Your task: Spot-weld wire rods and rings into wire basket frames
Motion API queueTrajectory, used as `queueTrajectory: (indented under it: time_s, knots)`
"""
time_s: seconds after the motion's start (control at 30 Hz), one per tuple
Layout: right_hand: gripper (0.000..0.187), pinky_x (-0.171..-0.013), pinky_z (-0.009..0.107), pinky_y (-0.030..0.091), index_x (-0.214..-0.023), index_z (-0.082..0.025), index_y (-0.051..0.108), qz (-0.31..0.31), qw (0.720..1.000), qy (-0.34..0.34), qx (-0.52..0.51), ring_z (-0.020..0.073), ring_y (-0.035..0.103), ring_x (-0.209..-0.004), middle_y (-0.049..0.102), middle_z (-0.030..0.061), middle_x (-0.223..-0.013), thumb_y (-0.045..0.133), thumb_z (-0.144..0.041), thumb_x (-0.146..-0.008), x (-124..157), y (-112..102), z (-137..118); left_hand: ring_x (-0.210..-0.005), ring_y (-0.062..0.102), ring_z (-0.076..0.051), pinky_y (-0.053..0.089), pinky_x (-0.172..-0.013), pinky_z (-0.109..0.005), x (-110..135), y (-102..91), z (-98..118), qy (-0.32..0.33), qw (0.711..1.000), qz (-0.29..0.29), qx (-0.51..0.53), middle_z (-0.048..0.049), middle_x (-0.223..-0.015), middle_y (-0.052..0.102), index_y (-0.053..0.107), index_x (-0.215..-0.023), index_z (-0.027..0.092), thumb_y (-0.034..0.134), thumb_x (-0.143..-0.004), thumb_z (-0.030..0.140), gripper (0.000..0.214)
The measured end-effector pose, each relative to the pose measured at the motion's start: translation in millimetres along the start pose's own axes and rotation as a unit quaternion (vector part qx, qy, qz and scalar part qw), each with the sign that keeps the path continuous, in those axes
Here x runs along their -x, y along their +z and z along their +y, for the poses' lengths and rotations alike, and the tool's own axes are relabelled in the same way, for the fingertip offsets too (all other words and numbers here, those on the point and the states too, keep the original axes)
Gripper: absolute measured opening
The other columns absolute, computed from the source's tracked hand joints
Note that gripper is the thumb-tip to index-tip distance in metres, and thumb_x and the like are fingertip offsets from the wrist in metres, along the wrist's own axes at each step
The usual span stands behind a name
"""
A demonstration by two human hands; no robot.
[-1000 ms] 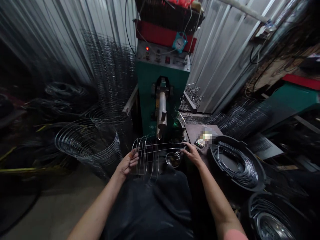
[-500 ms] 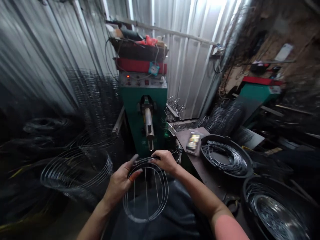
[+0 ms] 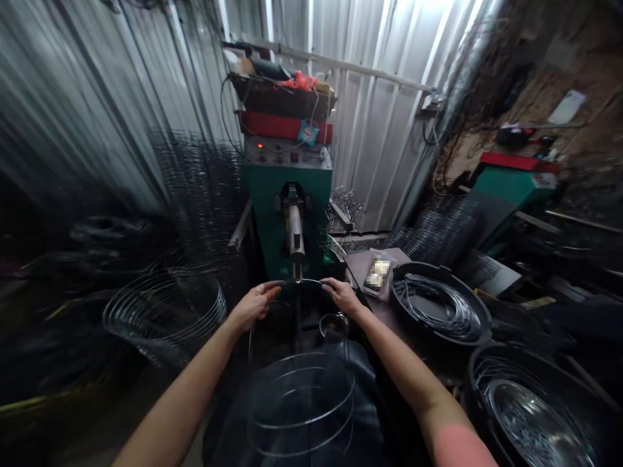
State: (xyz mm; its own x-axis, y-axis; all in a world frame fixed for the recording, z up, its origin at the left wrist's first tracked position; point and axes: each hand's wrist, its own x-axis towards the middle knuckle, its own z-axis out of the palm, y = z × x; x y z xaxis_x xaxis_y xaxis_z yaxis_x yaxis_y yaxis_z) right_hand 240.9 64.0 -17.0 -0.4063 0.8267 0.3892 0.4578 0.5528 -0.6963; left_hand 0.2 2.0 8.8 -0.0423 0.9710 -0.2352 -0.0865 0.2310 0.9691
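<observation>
Wire frame [image 3: 304, 369], count 1: over the lap, between both hands. Left hand [image 3: 253, 306], right hand [image 3: 343, 297]: fingers clamped on its upper rim. Since last frame: hands wider apart, rim now near the rod [image 3: 295, 233] tip; contact unclear. Outward: 1 rod, 2 green machines [image 3: 257, 194], 2 black tubs [image 3: 464, 284].

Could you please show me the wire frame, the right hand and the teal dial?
Wire frame [image 3: 311, 280], head view: bright part of rim.
Right hand [image 3: 344, 296], head view: its back.
Teal dial [image 3: 308, 133], head view: round face.
</observation>
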Motion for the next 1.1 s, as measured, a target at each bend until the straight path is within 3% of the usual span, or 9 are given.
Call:
queueTrajectory:
  time_s: [0.13,0.23,0.47,0.57,0.63,0.73,0.93,1.1]
  knots:
    - [0.034,-0.066,0.023,0.043,-0.098,-0.015,0.065,-0.036,0.999,0.024,0.012,0.0129,0.058,-0.065,0.065,0.0013,-0.073,0.044,-0.038,-0.084,9,30,26,-0.032,0.020,-0.002,0.008,-0.035,-0.015,-7,-3.5,-30,-0.064,0.998,0.006,0.007,0.0106,-0.047,0.031,0.060,-0.104,0.018,0.068,-0.066,0.034,0.042]
    - [0.031,-0.071,0.024,0.045,-0.098,-0.016,0.064,-0.042,0.999,0.005,0.012,0.0144,0.061,-0.074,0.067,0.0030,-0.081,0.043,-0.034,-0.085,9,39,30,-0.032,0.021,-0.002,0.008,-0.035,-0.015,-9,-8.6,-41,-0.052,0.999,0.011,-0.009,0.0105,-0.047,0.032,0.061,-0.103,0.019,0.068,-0.065,0.035,0.042]
    - [0.028,-0.077,0.024,0.045,-0.106,-0.019,0.061,-0.063,0.993,-0.025,0.095,0.0148,0.062,-0.085,0.067,0.0051,-0.094,0.041,-0.024,-0.088,5,45,30,-0.043,0.042,-0.007,0.028,-0.040,-0.018,-21,-15.4,-50,0.065,0.997,0.011,-0.050,0.0018,-0.057,0.058,0.067,-0.091,0.016,0.070,-0.058,0.025,0.034]
    - [0.032,-0.074,0.023,0.045,-0.117,-0.023,0.056,-0.092,0.981,-0.012,0.171,0.0147,0.062,-0.086,0.066,0.0051,-0.098,0.040,-0.023,-0.090,5,45,28,-0.071,0.059,-0.017,0.044,-0.059,-0.024,-23,-16.3,-52,0.127,0.987,0.003,-0.096,-0.0035,-0.078,0.069,0.069,-0.091,0.019,0.070,-0.059,0.027,0.033]
    - [0.032,-0.071,0.021,0.044,-0.120,-0.025,0.055,-0.109,0.969,0.002,0.223,0.0148,0.062,-0.084,0.065,0.0053,-0.098,0.040,-0.025,-0.091,4,44,25,-0.089,0.060,-0.021,0.046,-0.077,-0.030,-24,-15.8,-52,0.170,0.977,0.001,-0.130,-0.0042,-0.090,0.070,0.070,-0.090,0.022,0.070,-0.060,0.031,0.031]
    - [0.031,-0.068,0.021,0.042,-0.118,-0.027,0.056,-0.126,0.953,0.003,0.275,0.0149,0.061,-0.084,0.063,0.0058,-0.101,0.039,-0.029,-0.092,1,42,19,-0.090,0.060,-0.022,0.042,-0.087,-0.034,-25,-13.9,-53,0.212,0.965,0.004,-0.157,-0.0039,-0.091,0.070,0.070,-0.086,0.025,0.069,-0.061,0.031,0.026]
    - [0.041,-0.064,0.023,0.041,-0.132,-0.029,0.042,-0.195,0.912,-0.024,0.361,0.0172,0.062,-0.082,0.063,0.0070,-0.099,0.032,-0.023,-0.093,-4,41,13,-0.076,0.059,-0.020,0.042,-0.073,-0.027,-29,-11.8,-52,0.236,0.950,0.001,-0.207,-0.0038,-0.076,0.065,0.070,-0.082,0.027,0.070,-0.063,0.023,0.020]
    - [0.045,-0.062,0.026,0.042,-0.132,-0.025,0.041,-0.218,0.887,-0.033,0.406,0.0195,0.063,-0.079,0.061,0.0105,-0.101,0.029,-0.015,-0.090,-4,41,10,-0.064,0.055,-0.016,0.037,-0.059,-0.021,-31,-10.2,-50,0.245,0.933,0.005,-0.263,-0.0016,-0.069,0.060,0.069,-0.085,0.028,0.066,-0.065,0.016,0.024]
